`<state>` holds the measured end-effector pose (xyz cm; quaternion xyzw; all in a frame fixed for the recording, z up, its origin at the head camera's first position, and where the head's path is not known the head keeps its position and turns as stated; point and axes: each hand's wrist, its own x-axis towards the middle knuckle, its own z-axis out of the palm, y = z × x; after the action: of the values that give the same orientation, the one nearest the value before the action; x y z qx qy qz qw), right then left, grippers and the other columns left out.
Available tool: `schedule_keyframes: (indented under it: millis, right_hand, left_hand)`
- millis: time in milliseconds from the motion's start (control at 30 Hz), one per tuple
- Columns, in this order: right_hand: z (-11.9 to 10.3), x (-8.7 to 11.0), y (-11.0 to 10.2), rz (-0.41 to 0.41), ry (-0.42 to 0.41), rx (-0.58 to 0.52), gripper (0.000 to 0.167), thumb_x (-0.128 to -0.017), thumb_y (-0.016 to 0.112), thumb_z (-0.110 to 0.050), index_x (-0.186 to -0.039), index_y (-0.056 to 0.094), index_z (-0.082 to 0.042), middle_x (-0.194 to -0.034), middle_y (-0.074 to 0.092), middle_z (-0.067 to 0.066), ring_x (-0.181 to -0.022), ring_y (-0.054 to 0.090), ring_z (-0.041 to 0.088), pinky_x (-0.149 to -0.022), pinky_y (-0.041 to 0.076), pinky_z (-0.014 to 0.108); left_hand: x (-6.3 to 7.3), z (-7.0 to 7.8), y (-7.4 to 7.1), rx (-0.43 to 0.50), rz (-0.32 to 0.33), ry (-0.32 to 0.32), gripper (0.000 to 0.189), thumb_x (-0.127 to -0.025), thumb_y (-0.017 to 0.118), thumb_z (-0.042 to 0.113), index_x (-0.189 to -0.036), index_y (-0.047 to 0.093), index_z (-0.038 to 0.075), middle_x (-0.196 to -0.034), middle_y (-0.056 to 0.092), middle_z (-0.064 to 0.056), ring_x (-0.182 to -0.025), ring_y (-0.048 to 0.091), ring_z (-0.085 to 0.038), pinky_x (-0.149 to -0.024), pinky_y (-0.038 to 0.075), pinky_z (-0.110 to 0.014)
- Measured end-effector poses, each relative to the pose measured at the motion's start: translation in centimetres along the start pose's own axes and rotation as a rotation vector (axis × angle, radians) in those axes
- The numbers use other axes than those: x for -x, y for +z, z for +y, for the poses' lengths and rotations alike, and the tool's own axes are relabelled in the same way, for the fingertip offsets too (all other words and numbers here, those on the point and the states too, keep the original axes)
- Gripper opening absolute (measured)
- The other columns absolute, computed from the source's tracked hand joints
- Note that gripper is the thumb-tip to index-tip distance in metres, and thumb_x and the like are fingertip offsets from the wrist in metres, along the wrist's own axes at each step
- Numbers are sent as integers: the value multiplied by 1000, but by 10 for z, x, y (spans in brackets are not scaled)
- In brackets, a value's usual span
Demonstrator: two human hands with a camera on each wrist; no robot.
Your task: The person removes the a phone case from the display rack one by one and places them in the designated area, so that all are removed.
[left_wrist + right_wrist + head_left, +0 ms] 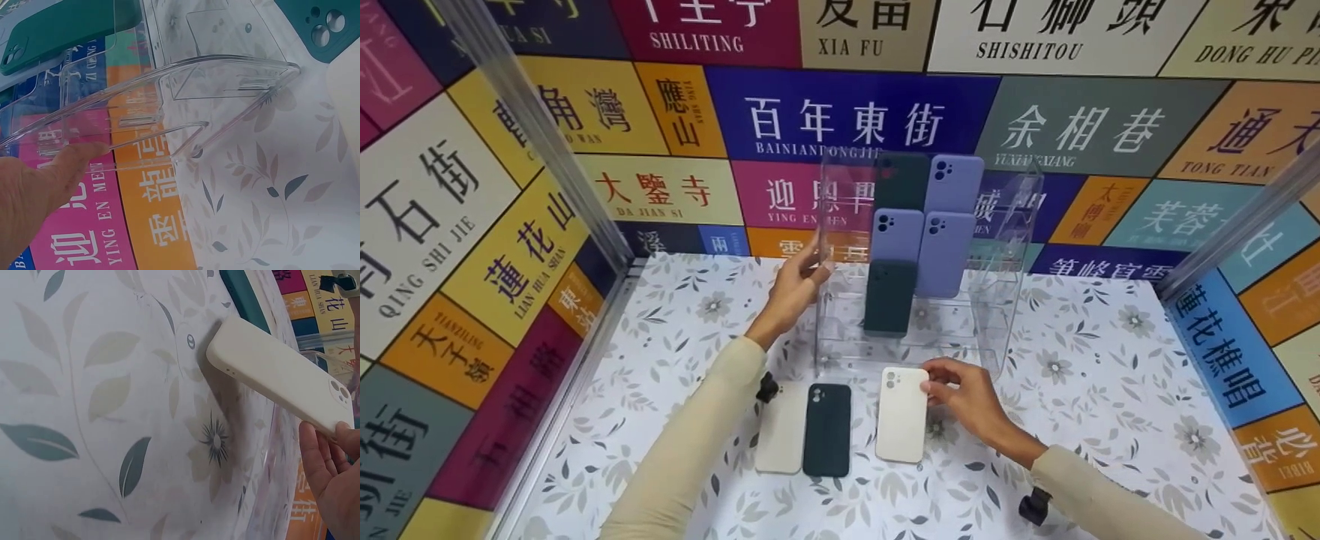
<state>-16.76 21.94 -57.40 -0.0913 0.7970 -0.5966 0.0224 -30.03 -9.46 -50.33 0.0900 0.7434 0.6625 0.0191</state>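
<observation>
Held phone case [901, 415]: plain cream. Left flat phone case [780, 439]: off-white. Adjacent flat phone case [826, 435]: dark green. Display rack [225, 58]: colourless, transparent. Upper-left racked case [904, 184] and lowest racked case [886, 307]: dark green. Remaining three racked cases [945, 259]: lavender. Tablecloth [1110, 397]: white ground, grey and beige leaf-and-flower print. Sleeves [690, 442]: plain beige. Wall panels [847, 84]: multicoloured rectangles, including deep blue, magenta, orange and yellow, patterned with Chinese characters and Latin lettering in contrasting colours.
</observation>
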Motion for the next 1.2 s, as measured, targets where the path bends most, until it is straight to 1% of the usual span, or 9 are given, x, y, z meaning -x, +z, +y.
schedule_keyframes:
  millis: [167,333,533,633,767,867,967,1067,1200]
  right_hand:
    - [5,-3,9,-35,17,-8,25,-96,80,4,-121,78,7,-100,76,21,-86,76,22,-74,67,53]
    - [11,-6,17,-25,47,-5,24,-95,80,6,-119,78,8,-96,76,18,-81,75,23,-70,68,48]
    - [18,-7,25,-26,73,-22,26,-96,80,5,-121,77,11,-95,75,20,-78,75,30,-68,68,45]
    - [22,-7,28,-26,77,-26,28,-95,81,5,-121,78,11,-95,75,21,-74,75,32,-65,67,44]
    - [27,-9,32,-38,86,-27,28,-95,82,4,-121,78,11,-94,75,21,-70,75,32,-62,67,41]
    - [29,-9,36,-55,99,-20,28,-95,81,4,-122,77,11,-95,75,20,-71,76,30,-61,67,39]
    - [31,-9,39,-69,108,-14,28,-96,81,3,-123,77,11,-95,75,18,-72,76,33,-61,67,40]
    - [34,-10,42,-77,108,-11,27,-96,80,4,-122,76,11,-94,75,18,-71,76,34,-60,66,40]
    - [37,-12,46,-82,115,-11,27,-96,79,5,-122,76,12,-93,75,16,-67,75,29,-59,66,37]
  left_hand:
    - [0,-1,1,7,6,23,69,-112,61,16,-174,34,26,-160,59,-17,-136,65,-43,-99,60,-53]
    - [0,0,1,-11,13,37,69,-112,62,18,-174,34,25,-159,60,-19,-134,66,-40,-106,57,-53]
    - [0,-1,2,-25,17,36,69,-111,61,15,-174,33,24,-161,57,-20,-136,65,-41,-106,56,-52]
    - [0,-1,2,-28,19,26,70,-111,60,13,-174,33,26,-162,57,-20,-135,66,-40,-102,58,-52]
    - [0,-1,2,-38,23,26,70,-111,60,14,-174,34,26,-160,59,-19,-134,67,-39,-90,59,-43]
    - [-1,-1,2,-40,22,35,70,-111,60,14,-174,33,25,-159,60,-18,-135,67,-38,-90,58,-38]
    - [-2,-2,2,-43,20,41,70,-111,60,14,-174,33,25,-159,60,-18,-135,67,-37,-92,58,-38]
    - [-1,-2,1,-47,20,41,70,-111,60,14,-174,33,26,-159,61,-17,-131,69,-34,-85,59,-35]
    - [0,-2,1,-42,16,36,70,-111,60,14,-174,33,28,-159,60,-17,-131,68,-38,-77,56,-33]
